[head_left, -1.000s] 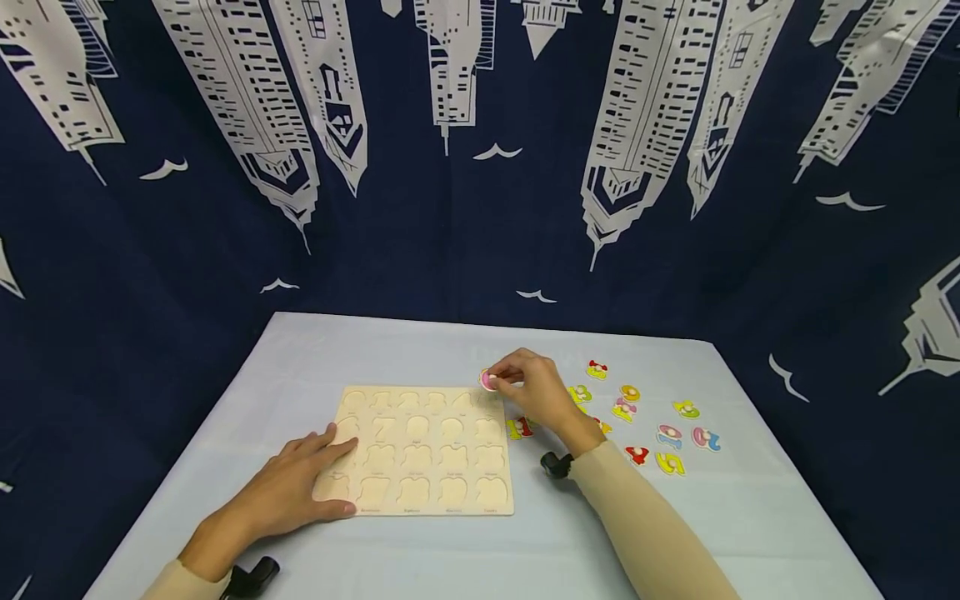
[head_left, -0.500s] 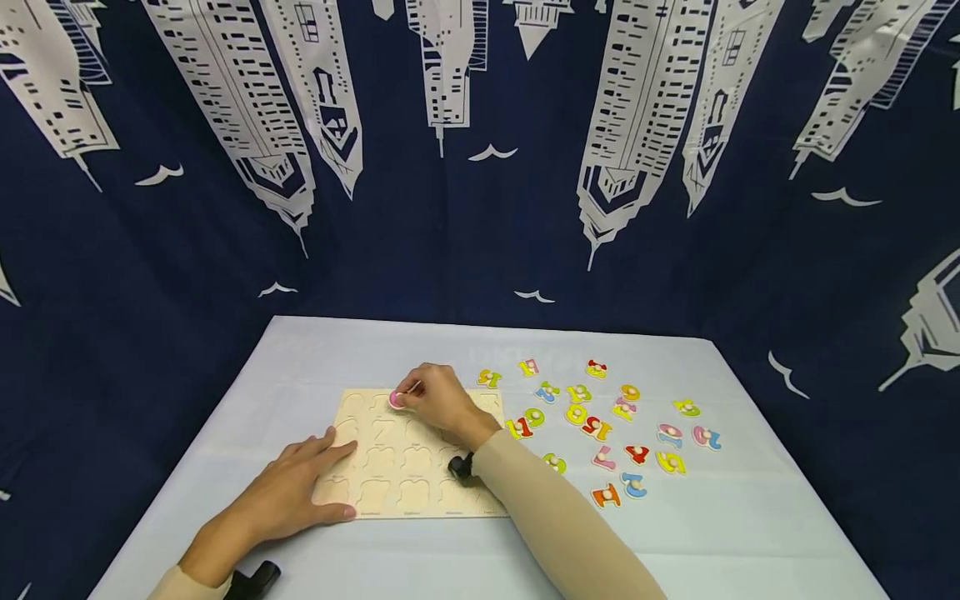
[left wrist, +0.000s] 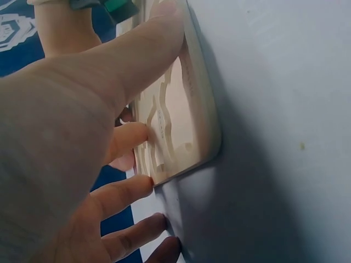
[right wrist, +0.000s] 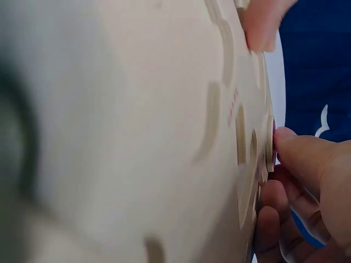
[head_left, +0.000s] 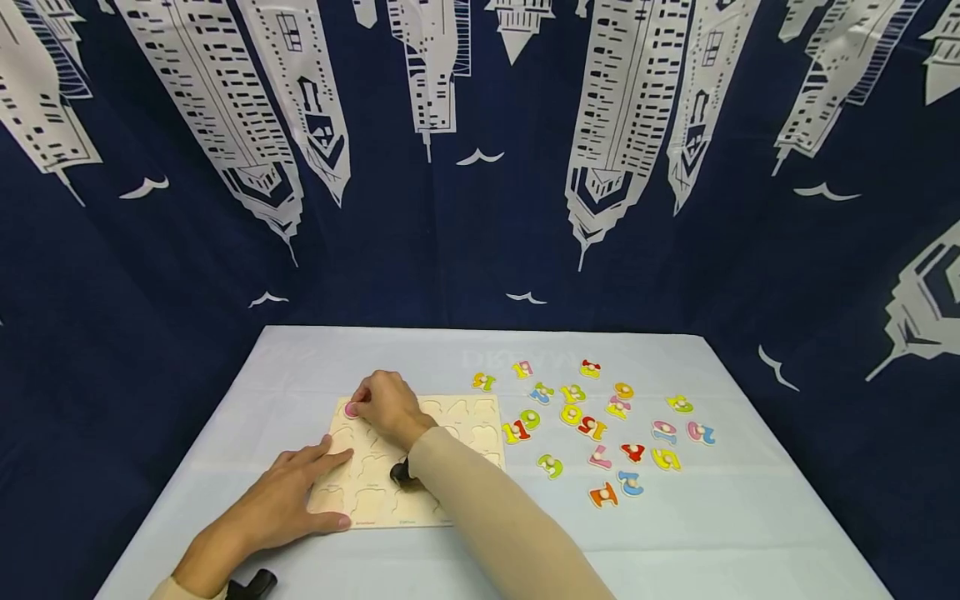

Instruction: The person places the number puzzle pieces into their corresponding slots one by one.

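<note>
White cloth-covered surface (head_left: 750,517): it carries everything you work with; the board lies left of its middle, the loose pieces toward its right edge.
Flat pale wooden board (head_left: 474,408) with rows of cut recesses: it needs to sit dead flat, so I'd press down rather than sideways, or it may skid on the cloth.
Beige right sleeve (head_left: 502,517): your forearm slants across the board toward the surface's far left corner, hiding part of the recesses; lift the elbow a little if you need to see them.
Left hand (head_left: 288,492): fingers spread apart, clamped on nothing, lying along the board's left side with the thumb on its near edge; a good brace.
Right hand (head_left: 390,408): wrist bent over, fingertips pointing down at the board's far left corner; its grip is together, pinching the pink piece.
Loose painted number pieces (head_left: 592,427): scattered between the board and the surface's right edge, well off your fingers.
Small pink-faced puzzle piece (head_left: 351,410): at the board's far left corner; whether it is seated I can't tell. Match its outline to the recess, turn gently, then press evenly.
</note>
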Available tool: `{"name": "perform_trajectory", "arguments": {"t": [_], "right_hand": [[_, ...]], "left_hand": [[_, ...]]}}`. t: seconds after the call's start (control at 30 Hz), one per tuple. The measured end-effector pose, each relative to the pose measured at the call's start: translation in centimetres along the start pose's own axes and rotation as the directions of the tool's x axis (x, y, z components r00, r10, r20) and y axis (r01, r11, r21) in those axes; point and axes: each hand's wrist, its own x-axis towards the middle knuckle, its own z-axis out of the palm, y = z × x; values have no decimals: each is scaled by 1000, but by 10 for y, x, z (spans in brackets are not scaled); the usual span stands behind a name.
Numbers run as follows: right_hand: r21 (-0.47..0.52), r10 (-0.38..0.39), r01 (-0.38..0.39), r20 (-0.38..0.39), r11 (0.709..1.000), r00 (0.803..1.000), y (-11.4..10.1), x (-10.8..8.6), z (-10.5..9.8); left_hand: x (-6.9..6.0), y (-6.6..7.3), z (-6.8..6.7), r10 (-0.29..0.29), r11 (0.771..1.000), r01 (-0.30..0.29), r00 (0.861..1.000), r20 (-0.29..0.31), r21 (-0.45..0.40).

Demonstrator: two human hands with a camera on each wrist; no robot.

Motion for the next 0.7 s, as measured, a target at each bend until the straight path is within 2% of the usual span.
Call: {"name": "perform_trajectory", "arguments": {"t": [0.17, 0.4, 0.7], "right_hand": [[-67, -1, 0, -13, 998, 1000, -5, 3, 8], [-128, 7, -10, -23, 992, 1000, -9, 5, 7], [-192, -27, 29, 10, 981, 1000, -9, -4, 7]], "left_hand": [[3, 1, -3, 0, 1000, 0, 1000, 9, 8], [5, 3, -6, 5, 1000, -5, 1000, 13, 12], [4, 4, -5, 15, 999, -16, 1000, 13, 28]]}}
